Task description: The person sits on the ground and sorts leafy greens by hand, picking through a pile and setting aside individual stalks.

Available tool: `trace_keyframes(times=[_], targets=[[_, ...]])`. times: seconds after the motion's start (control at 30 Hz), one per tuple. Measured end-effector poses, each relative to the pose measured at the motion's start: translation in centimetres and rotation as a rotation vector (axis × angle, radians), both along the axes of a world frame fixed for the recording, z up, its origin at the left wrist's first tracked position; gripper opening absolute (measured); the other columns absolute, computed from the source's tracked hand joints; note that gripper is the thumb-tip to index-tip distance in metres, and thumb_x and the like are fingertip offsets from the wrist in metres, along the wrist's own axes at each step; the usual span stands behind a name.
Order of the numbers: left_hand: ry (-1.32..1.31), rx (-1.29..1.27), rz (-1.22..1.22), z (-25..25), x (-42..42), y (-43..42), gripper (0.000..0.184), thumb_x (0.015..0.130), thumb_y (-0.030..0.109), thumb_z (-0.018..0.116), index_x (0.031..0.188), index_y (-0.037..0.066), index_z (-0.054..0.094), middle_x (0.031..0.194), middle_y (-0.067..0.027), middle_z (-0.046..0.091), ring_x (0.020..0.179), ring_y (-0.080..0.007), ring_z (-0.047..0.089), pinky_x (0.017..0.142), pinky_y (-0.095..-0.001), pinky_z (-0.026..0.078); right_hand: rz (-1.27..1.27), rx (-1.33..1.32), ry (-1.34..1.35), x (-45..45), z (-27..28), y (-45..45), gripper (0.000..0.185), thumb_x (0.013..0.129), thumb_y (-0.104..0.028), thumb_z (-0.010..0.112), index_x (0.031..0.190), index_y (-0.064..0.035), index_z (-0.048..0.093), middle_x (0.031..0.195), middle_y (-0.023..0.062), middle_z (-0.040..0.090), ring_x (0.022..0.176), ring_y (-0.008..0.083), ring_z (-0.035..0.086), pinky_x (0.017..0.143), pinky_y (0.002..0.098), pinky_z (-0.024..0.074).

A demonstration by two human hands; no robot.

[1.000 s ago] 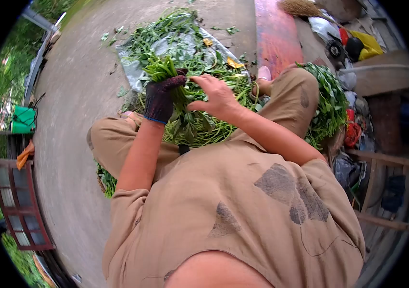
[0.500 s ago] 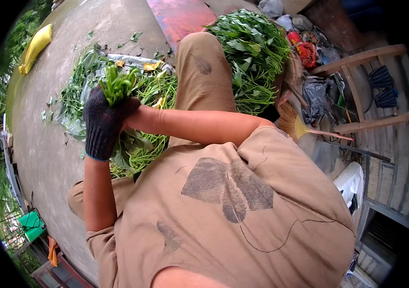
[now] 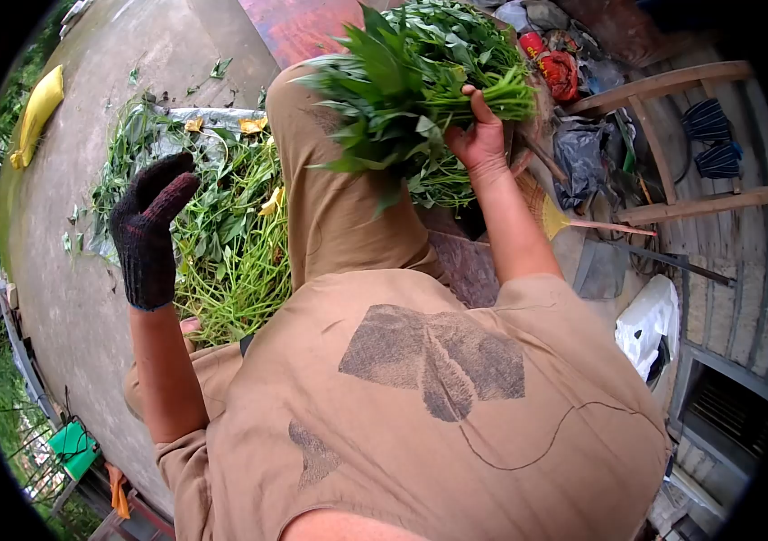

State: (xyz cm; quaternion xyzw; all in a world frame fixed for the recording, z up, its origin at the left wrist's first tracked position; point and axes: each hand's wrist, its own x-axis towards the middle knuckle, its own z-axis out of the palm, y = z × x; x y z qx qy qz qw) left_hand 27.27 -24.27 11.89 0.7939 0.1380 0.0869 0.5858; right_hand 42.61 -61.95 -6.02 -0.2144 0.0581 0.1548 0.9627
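Note:
My right hand (image 3: 478,144) is bare and closed around a bunch of leafy greens (image 3: 384,99). Its broad leaves point left over my knee, and the pale cut stems stick out to the right. Just behind and under the bunch lies a heaped pile of similar greens (image 3: 456,32), partly hidden by it. On the left, my left hand (image 3: 151,230) wears a dark knitted glove and holds nothing, its thumb and fingers apart. Beside it, loose stems and leaves (image 3: 230,279) spread over a plastic sheet (image 3: 212,115) on the ground.
A yellow sack (image 3: 38,115) lies far left on the concrete floor (image 3: 68,270). To the right are a straw broom (image 3: 542,212), black plastic bags (image 3: 582,158), a wooden frame (image 3: 659,149) and a white bag (image 3: 650,325). A reddish board (image 3: 298,27) lies ahead.
My right hand has carried the bunch away from my left hand, rightward to the heaped pile. My left hand has let go and shifted slightly left. The bunch's leaves now show fully.

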Motion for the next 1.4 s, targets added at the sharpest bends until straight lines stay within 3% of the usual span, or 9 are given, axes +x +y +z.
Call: trace_keyframes(times=[0.23, 0.4, 0.57, 0.7, 0.8, 0.9, 1.2, 1.3, 1.4], targets=[[0.074, 0.02, -0.027, -3.6, 0.0, 2.0, 0.029, 0.081, 0.014, 0.07, 0.106, 0.001, 0.069, 0.101, -0.0085, 0.07, 0.093, -0.0149, 0.064, 0.087, -0.0285, 0.048, -0.192, -0.305, 0.952, 0.6, -17.3, -4.9, 0.028, 0.082, -0.027, 0.072, 0.101, -0.0117, 0.06, 0.101, 0.0066, 0.065, 0.095, 0.0312, 0.061, 0.076, 0.0496, 0.0477], [0.112, -0.043, -0.003, -6.0, -0.8, 4.6, 0.029, 0.08, 0.014, 0.071, 0.105, 0.0, 0.069, 0.099, -0.0086, 0.07, 0.09, -0.0149, 0.064, 0.085, -0.0283, 0.049, -0.113, -0.643, 0.953, 1.4, -13.6, -3.7, 0.044, 0.071, -0.04, 0.082, 0.098, -0.0136, 0.059, 0.093, 0.0043, 0.067, 0.085, 0.0264, 0.064, 0.066, 0.0443, 0.049], [0.168, -0.011, 0.054, -7.5, -3.9, 9.3, 0.028, 0.081, 0.016, 0.069, 0.103, -0.002, 0.069, 0.096, -0.008, 0.069, 0.088, -0.0152, 0.063, 0.082, -0.0276, 0.048, 0.272, -0.85, 0.992, -0.2, -11.5, -5.4, 0.083, 0.069, -0.073, 0.065, 0.106, 0.0007, 0.057, 0.096, 0.0163, 0.065, 0.082, 0.0387, 0.063, 0.059, 0.0372, 0.0503], [0.272, 0.043, 0.214, -8.8, -7.5, 14.5, 0.029, 0.081, 0.02, 0.069, 0.104, 0.002, 0.07, 0.094, -0.0044, 0.07, 0.084, -0.0117, 0.062, 0.076, -0.0252, 0.048, 0.343, -1.687, 0.473, -1.5, -9.3, -4.5, 0.061, 0.083, -0.055, 0.062, 0.113, -0.0017, 0.058, 0.088, 0.0191, 0.065, 0.077, 0.0344, 0.064, 0.066, 0.0519, 0.0508], [0.262, -0.057, 0.3, -9.6, -9.2, 17.5, 0.027, 0.083, 0.021, 0.068, 0.104, 0.004, 0.07, 0.093, -0.0031, 0.07, 0.081, -0.0108, 0.062, 0.073, -0.0247, 0.048, 0.004, -2.336, -0.242, -1.3, -7.2, -0.5, 0.043, 0.089, -0.044, 0.054, 0.117, -0.0118, 0.058, 0.113, 0.0156, 0.06, 0.098, 0.0363, 0.059, 0.08, 0.0516, 0.0463], [0.233, -0.148, 0.357, -9.8, -10.2, 19.4, 0.027, 0.083, 0.02, 0.067, 0.104, 0.004, 0.07, 0.092, -0.003, 0.069, 0.079, -0.0109, 0.062, 0.072, -0.0245, 0.049, 0.445, -2.68, -0.345, -0.5, -11.0, 1.1, 0.041, 0.09, -0.041, 0.049, 0.121, -0.016, 0.056, 0.125, 0.0159, 0.051, 0.114, 0.0361, 0.051, 0.087, 0.0514, 0.0445], [0.365, -0.33, 0.524, -14.6, -13.3, 23.3, 0.025, 0.084, 0.022, 0.067, 0.104, 0.007, 0.071, 0.09, -0.0033, 0.07, 0.081, -0.0128, 0.065, 0.072, -0.0268, 0.05, 1.339, -2.515, -0.51, 10.7, -7.8, 1.7, 0.063, 0.082, -0.056, 0.05, 0.113, -0.0022, 0.064, 0.124, 0.0209, 0.057, 0.118, 0.0377, 0.054, 0.095, 0.0434, 0.0443], [0.334, -0.243, 0.429, -14.0, -12.9, 23.4, 0.025, 0.083, 0.022, 0.068, 0.102, 0.006, 0.071, 0.088, -0.0021, 0.069, 0.077, -0.011, 0.063, 0.069, -0.0255, 0.049, 0.849, -2.787, -0.65, 11.0, 4.3, 12.0, 0.047, 0.075, -0.047, 0.062, 0.086, -0.0017, 0.069, 0.081, 0.0163, 0.07, 0.078, 0.0375, 0.067, 0.07, 0.0442, 0.0508], [0.344, -0.147, 0.385, -14.4, -12.5, 23.5, 0.025, 0.082, 0.024, 0.07, 0.1, 0.007, 0.072, 0.08, -0.0005, 0.068, 0.069, -0.0096, 0.06, 0.063, -0.0249, 0.047, 0.466, -2.423, -1.288, 15.5, 7.5, 19.7, 0.038, 0.079, -0.037, 0.059, 0.081, -0.0003, 0.067, 0.082, 0.0243, 0.064, 0.08, 0.0391, 0.063, 0.07, 0.046, 0.0475]])
